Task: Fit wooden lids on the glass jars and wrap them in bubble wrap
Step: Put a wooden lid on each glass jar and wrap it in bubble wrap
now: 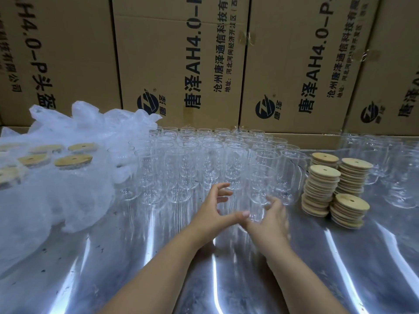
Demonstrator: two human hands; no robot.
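- Your left hand (215, 209) is curling round one clear glass jar (240, 200) at the bench's (136, 268) middle; your right hand (272, 220) is blurring beside it, grip unclear.
- Behind, open jars (192, 159) are crowding together, lid stacks (324, 189) standing right, bubble wrap (68, 196) lying left.

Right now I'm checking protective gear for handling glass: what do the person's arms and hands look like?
Both forearms are bare, with no sleeves in view. The left hand and right hand wear no gloves, and no watch, ring or bracelet shows. The right hand is motion-blurred.
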